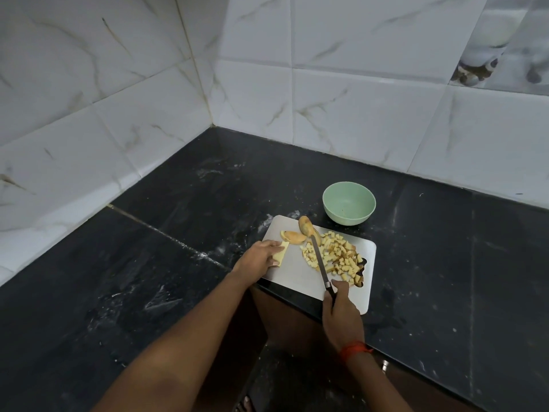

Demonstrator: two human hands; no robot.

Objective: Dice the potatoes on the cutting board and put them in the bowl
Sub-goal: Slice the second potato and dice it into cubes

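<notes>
A white cutting board (292,278) lies on the black counter's front edge. A heap of diced potato (338,255) covers its right half. Two uncut potato pieces with skin (303,231) lie at the board's far side. My left hand (258,258) holds a flat potato slice (280,251) at the board's left edge. My right hand (341,310) grips a knife handle at the near edge; the knife blade (319,258) points away from me, along the left side of the diced heap. Behind the board stands a pale green bowl (349,203), which looks empty.
The black stone counter (178,233) fills a corner and meets white marble-patterned wall tiles (267,84) on the left and at the back. White dusty smears mark the counter left of the board. The counter's front edge runs under the board, with dark floor below.
</notes>
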